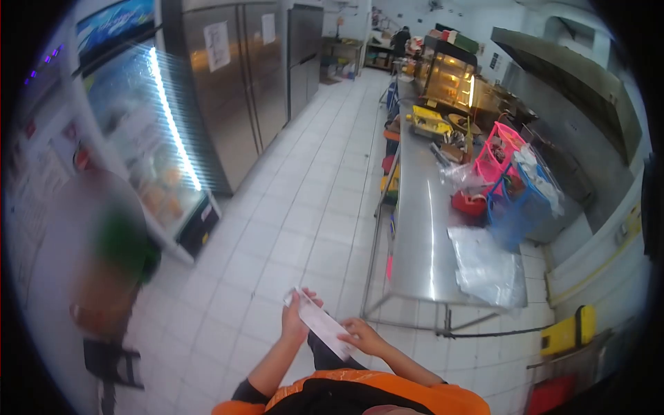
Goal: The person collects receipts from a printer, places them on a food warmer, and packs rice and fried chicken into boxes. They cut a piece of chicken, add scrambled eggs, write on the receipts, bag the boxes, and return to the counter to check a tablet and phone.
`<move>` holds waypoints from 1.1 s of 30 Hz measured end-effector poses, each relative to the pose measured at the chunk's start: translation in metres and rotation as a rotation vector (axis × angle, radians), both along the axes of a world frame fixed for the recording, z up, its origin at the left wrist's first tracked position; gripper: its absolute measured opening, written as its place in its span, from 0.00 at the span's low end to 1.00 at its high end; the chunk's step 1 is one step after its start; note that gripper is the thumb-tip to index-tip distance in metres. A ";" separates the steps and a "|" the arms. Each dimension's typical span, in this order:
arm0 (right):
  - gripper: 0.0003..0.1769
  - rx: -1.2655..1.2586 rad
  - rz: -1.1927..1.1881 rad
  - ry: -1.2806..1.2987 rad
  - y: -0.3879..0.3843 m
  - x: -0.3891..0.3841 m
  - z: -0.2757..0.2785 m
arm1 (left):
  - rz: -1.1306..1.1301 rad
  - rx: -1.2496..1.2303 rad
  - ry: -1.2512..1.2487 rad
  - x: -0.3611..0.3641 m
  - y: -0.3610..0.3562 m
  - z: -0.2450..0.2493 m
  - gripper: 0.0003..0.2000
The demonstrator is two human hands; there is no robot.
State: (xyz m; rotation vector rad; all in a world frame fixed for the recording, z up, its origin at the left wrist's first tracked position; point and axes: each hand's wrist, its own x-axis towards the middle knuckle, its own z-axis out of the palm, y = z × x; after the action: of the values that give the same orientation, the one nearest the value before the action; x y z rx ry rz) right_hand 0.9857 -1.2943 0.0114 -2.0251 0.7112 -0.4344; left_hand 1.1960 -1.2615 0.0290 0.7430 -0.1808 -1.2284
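Observation:
A long white paper slip (320, 322), much like a receipt, stretches between my two hands in front of my orange and black clothing. My left hand (296, 315) is closed around its upper end, thumb on the paper. The fingers of my right hand (362, 337) pinch the lower edge. Any print on the slip is too faint to read. Both hands are over the tiled floor, left of the steel table (418, 242).
On the table are clear plastic bags (487, 266), a blue basket (522, 200), a pink basket (499, 155) and a lit display case (449, 79). A glass-door fridge (142, 131) and steel refrigerators (232, 90) line the left. A yellow item (568, 332) stands lower right. A person (401, 41) is far back.

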 end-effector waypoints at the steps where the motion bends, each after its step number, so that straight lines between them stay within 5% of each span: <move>1: 0.15 -0.067 -0.054 -0.033 -0.027 0.007 -0.008 | 0.015 0.048 0.019 0.012 -0.030 -0.008 0.21; 5: 0.18 0.248 -0.074 0.194 -0.131 0.069 0.022 | 0.086 0.049 -0.013 0.077 -0.148 -0.011 0.19; 8: 0.21 0.171 -0.063 0.233 -0.219 0.134 0.037 | 0.241 -0.048 -0.255 0.141 -0.235 0.031 0.24; 11: 0.21 0.065 0.069 0.127 -0.300 0.199 0.042 | 0.324 -0.057 -0.204 0.210 -0.303 0.057 0.27; 18: 0.25 -0.111 0.328 0.264 -0.500 0.317 0.024 | 0.555 -0.024 0.004 0.343 -0.469 -0.035 0.28; 26: 0.24 0.175 -0.114 0.334 -0.740 0.327 0.043 | 0.038 -0.156 -0.076 0.393 -0.833 0.004 0.26; 30: 0.21 0.360 -0.584 0.001 -0.824 0.293 0.035 | -0.281 -0.102 -0.025 0.300 -0.981 0.088 0.27; 33: 0.21 0.450 -0.779 -0.075 -0.902 0.278 0.011 | -0.673 -0.143 -0.195 0.248 -1.071 0.047 0.24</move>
State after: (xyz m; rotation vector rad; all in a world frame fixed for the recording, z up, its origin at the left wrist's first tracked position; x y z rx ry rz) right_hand 1.2634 -2.1960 0.0221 -1.2507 1.4076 -0.7109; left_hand 1.4437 -2.3330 0.0760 0.6971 -0.7162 -1.7530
